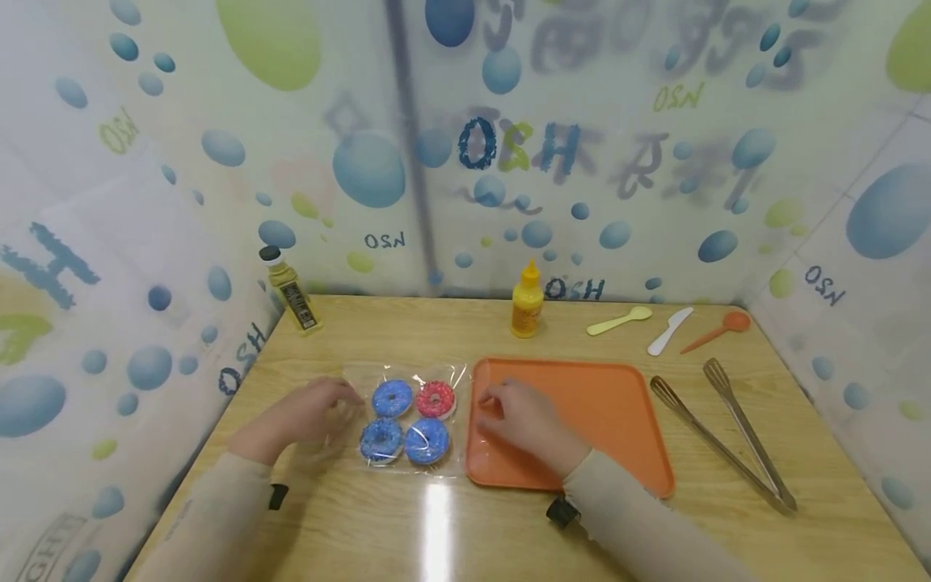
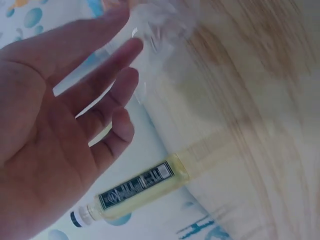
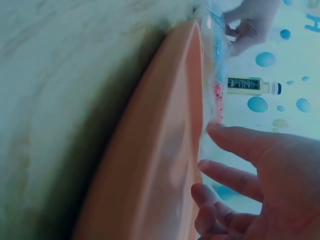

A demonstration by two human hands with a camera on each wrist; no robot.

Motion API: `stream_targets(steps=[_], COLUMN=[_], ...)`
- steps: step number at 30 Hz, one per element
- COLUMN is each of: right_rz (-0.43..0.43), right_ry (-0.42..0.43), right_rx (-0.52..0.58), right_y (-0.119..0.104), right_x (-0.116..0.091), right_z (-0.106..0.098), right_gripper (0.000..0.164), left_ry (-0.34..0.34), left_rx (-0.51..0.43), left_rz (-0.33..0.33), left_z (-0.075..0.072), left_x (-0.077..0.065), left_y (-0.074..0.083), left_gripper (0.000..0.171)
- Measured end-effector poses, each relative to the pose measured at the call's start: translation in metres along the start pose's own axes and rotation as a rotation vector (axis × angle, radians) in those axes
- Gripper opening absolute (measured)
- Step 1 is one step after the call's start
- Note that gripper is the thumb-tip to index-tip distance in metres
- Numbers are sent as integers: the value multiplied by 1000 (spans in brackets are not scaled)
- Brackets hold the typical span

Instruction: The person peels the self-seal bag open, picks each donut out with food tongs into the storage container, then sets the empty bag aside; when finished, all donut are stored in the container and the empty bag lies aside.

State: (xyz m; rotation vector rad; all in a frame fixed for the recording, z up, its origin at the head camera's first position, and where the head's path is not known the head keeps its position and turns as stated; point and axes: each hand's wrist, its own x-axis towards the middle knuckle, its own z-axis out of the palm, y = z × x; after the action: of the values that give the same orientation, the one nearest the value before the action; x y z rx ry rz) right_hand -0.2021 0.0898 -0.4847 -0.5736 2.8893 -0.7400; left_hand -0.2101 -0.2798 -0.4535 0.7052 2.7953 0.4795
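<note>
A clear plastic package of donuts (image 1: 427, 441), with blue ones and one red one, lies flat on the table. My left hand (image 1: 316, 416) is at its left edge, fingers relaxed and a little bent. In the left wrist view, the crinkled clear plastic (image 2: 160, 30) shows just past those fingertips; whether they touch it I cannot tell. My right hand (image 1: 529, 420) hovers over the left part of an orange tray (image 1: 604, 420), fingers loosely bent and holding nothing. Its thumb points toward the package in the right wrist view.
Behind stand a bottle of yellowish liquid (image 1: 296, 301) and a yellow squeeze bottle (image 1: 527, 303). A pale yellow spoon (image 1: 618, 321), a white knife (image 1: 669, 331) and an orange spoon (image 1: 733, 322) lie at the back right. Metal tongs (image 1: 752, 436) lie right of the tray. Patterned walls enclose the table.
</note>
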Motion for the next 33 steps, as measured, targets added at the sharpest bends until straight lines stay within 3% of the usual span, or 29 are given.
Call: stream_targets(steps=[5, 12, 19, 33], right_rz=[25, 61, 78, 70], right_ry=[-22, -25, -40, -46], right_rx=[24, 17, -31, -79], right_y=[0, -2, -3, -4], right_x=[-1, -3, -3, -3], right_z=[4, 6, 8, 7], right_gripper=[40, 42, 44, 46], left_ry=[69, 106, 105, 74], left_rx=[21, -41, -84, -66], left_rz=[-15, 105, 193, 133], left_z=[-3, 2, 15, 21], left_x=[10, 28, 45, 66], left_y=[22, 47, 53, 58], left_gripper=[23, 23, 32, 26])
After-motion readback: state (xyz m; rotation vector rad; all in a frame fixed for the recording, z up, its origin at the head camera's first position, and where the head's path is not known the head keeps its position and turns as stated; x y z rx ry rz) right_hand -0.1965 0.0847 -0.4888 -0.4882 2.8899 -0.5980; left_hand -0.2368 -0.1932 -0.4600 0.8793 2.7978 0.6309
